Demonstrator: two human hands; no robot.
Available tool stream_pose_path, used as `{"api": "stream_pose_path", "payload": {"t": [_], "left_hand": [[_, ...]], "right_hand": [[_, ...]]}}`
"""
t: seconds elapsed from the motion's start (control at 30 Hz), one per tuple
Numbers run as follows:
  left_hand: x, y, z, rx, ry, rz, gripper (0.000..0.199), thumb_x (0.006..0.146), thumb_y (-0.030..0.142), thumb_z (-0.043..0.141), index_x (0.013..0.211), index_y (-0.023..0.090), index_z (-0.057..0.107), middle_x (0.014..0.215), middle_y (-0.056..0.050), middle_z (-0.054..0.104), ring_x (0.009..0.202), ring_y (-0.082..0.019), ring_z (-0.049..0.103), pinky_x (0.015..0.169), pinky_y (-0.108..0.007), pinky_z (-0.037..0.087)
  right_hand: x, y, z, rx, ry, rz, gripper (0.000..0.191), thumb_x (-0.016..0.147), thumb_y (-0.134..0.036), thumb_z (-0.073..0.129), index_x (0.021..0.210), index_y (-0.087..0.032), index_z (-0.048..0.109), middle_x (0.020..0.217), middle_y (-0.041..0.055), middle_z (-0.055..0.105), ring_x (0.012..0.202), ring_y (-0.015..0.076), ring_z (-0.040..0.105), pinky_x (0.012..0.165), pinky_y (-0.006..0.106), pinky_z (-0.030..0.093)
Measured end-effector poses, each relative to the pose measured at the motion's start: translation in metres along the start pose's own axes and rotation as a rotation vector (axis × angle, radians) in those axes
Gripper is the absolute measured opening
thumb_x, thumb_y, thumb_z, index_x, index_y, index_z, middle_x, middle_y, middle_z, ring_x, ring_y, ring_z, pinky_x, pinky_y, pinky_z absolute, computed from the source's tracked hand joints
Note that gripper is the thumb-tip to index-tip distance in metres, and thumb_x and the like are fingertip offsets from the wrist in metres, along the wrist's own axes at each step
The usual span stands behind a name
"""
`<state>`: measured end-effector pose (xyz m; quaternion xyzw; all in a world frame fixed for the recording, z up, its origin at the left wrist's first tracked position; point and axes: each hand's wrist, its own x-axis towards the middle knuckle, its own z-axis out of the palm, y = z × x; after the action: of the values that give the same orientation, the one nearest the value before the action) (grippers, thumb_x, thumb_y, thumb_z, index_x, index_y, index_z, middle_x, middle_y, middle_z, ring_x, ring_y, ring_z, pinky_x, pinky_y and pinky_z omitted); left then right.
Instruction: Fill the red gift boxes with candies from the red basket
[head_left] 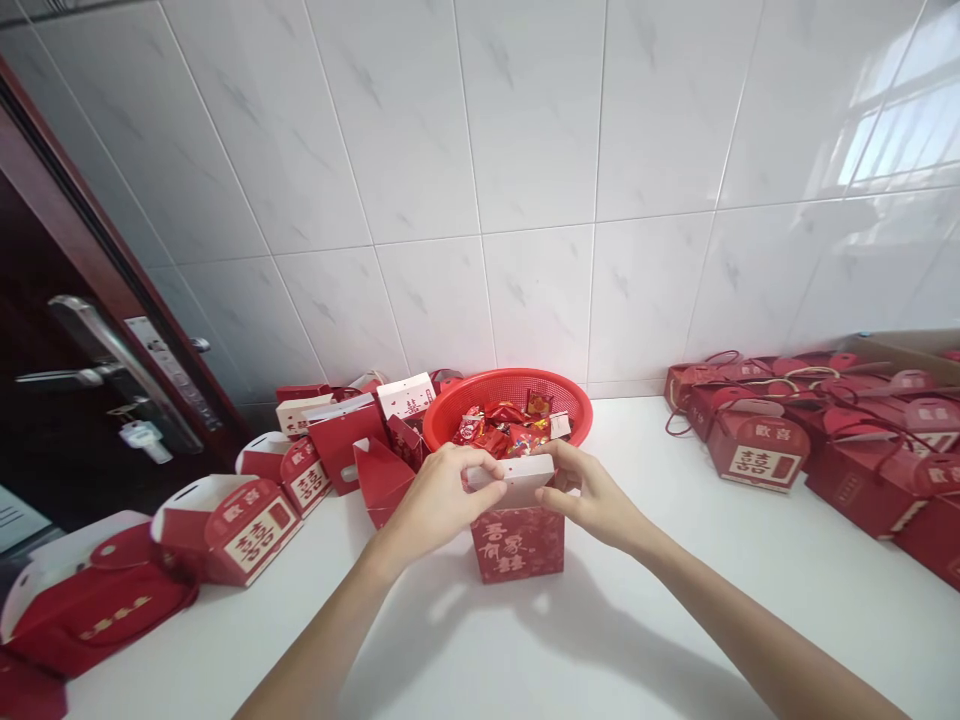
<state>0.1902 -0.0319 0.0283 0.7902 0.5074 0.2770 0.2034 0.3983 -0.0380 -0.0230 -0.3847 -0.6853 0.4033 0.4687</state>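
A red paper box [519, 548] with white lettering stands upright on the white table, in front of a red basket [510, 378] of wrapped candies [504, 432]. My left hand [455, 487] pinches the left side of the box's raised top, thumb in front and fingers behind. On the right side of the same top, my right hand [587, 492] grips with thumb and fingers. Between the hands the pale inner face of a top flap [517, 485] shows. The inside of the box is hidden.
Open red boxes [244, 530] line the left side of the white table [645, 620], with more red and white cartons [341, 440] beside the basket. Closed red boxes with cords [757, 450] crowd the right. A tiled wall is behind, a door at left.
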Motion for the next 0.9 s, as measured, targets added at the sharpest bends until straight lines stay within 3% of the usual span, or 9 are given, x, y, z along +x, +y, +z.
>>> {"api": "stream_pose_path", "payload": {"t": [0.1,0.17,0.27,0.37,0.53,0.63,0.77,0.9], "left_hand": [[0.002,-0.004,-0.005,-0.094,-0.108,-0.051,0.020,0.078,0.039,0.064,0.080,0.020,0.071,0.078,0.000,0.067,0.068,-0.016,0.054,0.062,-0.026,0.041],[0.005,-0.008,-0.008,-0.170,-0.197,-0.031,0.021,0.079,0.039,0.064,0.080,0.019,0.070,0.074,0.002,0.063,0.064,-0.014,0.049,0.058,-0.025,0.037],[0.010,-0.011,-0.015,-0.257,-0.316,0.016,0.023,0.082,0.041,0.064,0.080,0.019,0.070,0.074,0.001,0.062,0.068,-0.014,0.051,0.063,-0.025,0.038],[0.017,-0.009,-0.026,-0.340,-0.410,0.045,0.026,0.081,0.044,0.067,0.075,0.019,0.071,0.078,-0.001,0.066,0.075,-0.016,0.057,0.072,-0.027,0.044],[0.049,-0.005,-0.036,-0.409,-0.353,0.089,0.031,0.080,0.049,0.069,0.082,0.019,0.075,0.103,-0.006,0.073,0.100,-0.023,0.064,0.088,-0.033,0.048],[0.086,-0.013,-0.025,-0.304,-0.332,0.105,0.036,0.080,0.052,0.068,0.089,0.019,0.075,0.095,-0.005,0.075,0.092,-0.023,0.065,0.084,-0.033,0.049],[0.137,-0.031,0.008,-0.153,-0.375,0.107,0.032,0.076,0.043,0.069,0.094,0.017,0.075,0.097,-0.007,0.076,0.093,-0.024,0.066,0.083,-0.032,0.049],[0.163,-0.036,0.045,0.011,-0.472,0.176,0.029,0.077,0.039,0.067,0.098,0.019,0.073,0.099,-0.005,0.074,0.092,-0.024,0.067,0.081,-0.031,0.049]], "right_hand": [[-0.001,0.000,0.000,0.005,-0.012,-0.010,0.033,0.076,-0.028,0.061,0.108,-0.021,0.058,0.073,-0.0051,0.045,0.061,0.0117,0.047,0.060,0.027,0.039],[-0.001,0.001,-0.001,0.003,-0.014,-0.014,0.033,0.078,-0.032,0.064,0.109,-0.021,0.059,0.075,-0.0043,0.047,0.063,0.0122,0.049,0.061,0.028,0.041],[0.000,0.000,-0.006,0.026,-0.002,0.006,0.036,0.081,-0.040,0.067,0.110,-0.021,0.059,0.085,0.0000,0.057,0.065,0.0134,0.053,0.061,0.029,0.043],[0.005,-0.005,-0.018,0.085,0.090,0.009,0.035,0.080,-0.045,0.069,0.104,-0.020,0.061,0.098,0.0053,0.065,0.072,0.0158,0.058,0.061,0.029,0.046],[0.036,-0.010,-0.043,0.154,0.313,-0.004,0.028,0.074,-0.043,0.072,0.089,-0.020,0.066,0.085,0.0030,0.069,0.059,0.0113,0.055,0.063,0.030,0.048],[0.064,-0.003,-0.048,0.240,0.395,0.021,0.025,0.068,-0.037,0.072,0.084,-0.019,0.066,0.079,0.0018,0.070,0.054,0.0098,0.053,0.060,0.028,0.048],[0.099,0.015,-0.040,0.330,0.484,0.053,0.019,0.063,-0.030,0.069,0.078,-0.020,0.064,0.071,0.0002,0.068,0.051,0.0102,0.054,0.055,0.027,0.048],[0.122,0.033,-0.032,0.364,0.579,0.079,0.016,0.060,-0.026,0.064,0.075,-0.020,0.062,0.068,-0.0025,0.065,0.046,0.0097,0.051,0.049,0.026,0.043]]}}
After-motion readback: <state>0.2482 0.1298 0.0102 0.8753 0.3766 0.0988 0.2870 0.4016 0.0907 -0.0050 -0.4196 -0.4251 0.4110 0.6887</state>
